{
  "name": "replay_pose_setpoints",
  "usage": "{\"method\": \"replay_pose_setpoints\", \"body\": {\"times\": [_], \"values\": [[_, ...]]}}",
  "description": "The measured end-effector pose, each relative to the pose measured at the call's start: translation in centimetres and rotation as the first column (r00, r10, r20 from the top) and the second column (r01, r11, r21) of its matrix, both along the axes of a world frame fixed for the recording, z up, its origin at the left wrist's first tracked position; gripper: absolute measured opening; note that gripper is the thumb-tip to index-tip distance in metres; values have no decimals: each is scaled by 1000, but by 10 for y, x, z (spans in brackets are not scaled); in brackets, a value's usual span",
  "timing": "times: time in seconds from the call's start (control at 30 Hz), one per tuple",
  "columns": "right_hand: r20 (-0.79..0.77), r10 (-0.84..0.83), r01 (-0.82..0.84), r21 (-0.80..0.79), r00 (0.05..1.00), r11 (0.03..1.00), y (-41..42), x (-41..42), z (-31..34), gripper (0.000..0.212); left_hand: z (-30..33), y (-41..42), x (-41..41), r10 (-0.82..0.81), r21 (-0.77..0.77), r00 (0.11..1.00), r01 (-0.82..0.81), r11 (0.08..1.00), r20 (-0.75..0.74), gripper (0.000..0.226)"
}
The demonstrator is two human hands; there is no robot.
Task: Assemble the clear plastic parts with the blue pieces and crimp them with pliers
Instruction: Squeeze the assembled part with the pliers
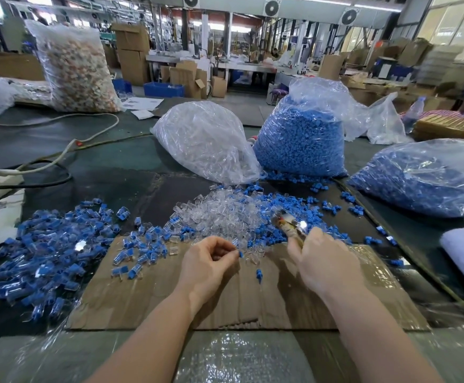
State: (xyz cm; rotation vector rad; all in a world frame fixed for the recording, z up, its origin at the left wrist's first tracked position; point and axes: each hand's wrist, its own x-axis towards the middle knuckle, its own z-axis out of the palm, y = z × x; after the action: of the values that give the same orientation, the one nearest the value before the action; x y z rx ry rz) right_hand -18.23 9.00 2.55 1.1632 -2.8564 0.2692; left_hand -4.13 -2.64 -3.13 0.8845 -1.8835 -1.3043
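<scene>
1. Two hands work over the cardboard sheet (225, 305): the left hand (211, 261) pinches a small blue piece (240, 254) between thumb and fingertips, the other fingers curled in; the right hand (322, 261) is wrapped round the pliers (289, 221), whose head points up and away toward the pile.
2. Loose stock lies just beyond the fingers — a heap of clear plastic parts (219, 211) mixed with blue ones, fed from the clear-part bag (206, 139) and the blue-piece bag (300, 139). Finished, capped pieces (45, 250) are spread to the left, well apart from the raw heap.
3. The step in hand looks like mating: the pinched blue piece needs a clear part before any crimp.
4. To do it well, seat the blue piece fully and squarely in the clear shell; a skewed insert would likely crack or crimp crooked.
5. Keep the pliers' nose clear of the pinching fingers, and squeeze once, firmly — whether the tool's head is apart or closed cannot be told, being blurred.
6. One stray blue piece (258, 273) lies on the cardboard between the hands; it is the nearest next pick.
</scene>
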Motion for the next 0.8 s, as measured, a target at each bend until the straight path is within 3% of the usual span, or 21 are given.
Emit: {"method": "replay_pose_setpoints", "body": {"times": [0.1,0.27,0.53,0.7,0.8], "values": [[192,128,-123,-37,973,992,-6,6,15,41,5,-6,-1,34,159,995,-19,987,-89,8],[541,263,-236,-121,799,964,-11,21,26,45,18,-8,-4,109,350,967,-22,937,-231,7],[662,296,-280,-134,689,951,-3,32,23,41,19,-11,-4,197,449,967,-105,887,-164,7],[726,278,-318,-86,629,944,0,34,28,10,16,-13,-5,220,498,960,-109,860,-170,7],[730,254,-297,-74,635,952,-1,34,29,4,14,-12,-8,245,525,951,-112,844,-191,7]]}}
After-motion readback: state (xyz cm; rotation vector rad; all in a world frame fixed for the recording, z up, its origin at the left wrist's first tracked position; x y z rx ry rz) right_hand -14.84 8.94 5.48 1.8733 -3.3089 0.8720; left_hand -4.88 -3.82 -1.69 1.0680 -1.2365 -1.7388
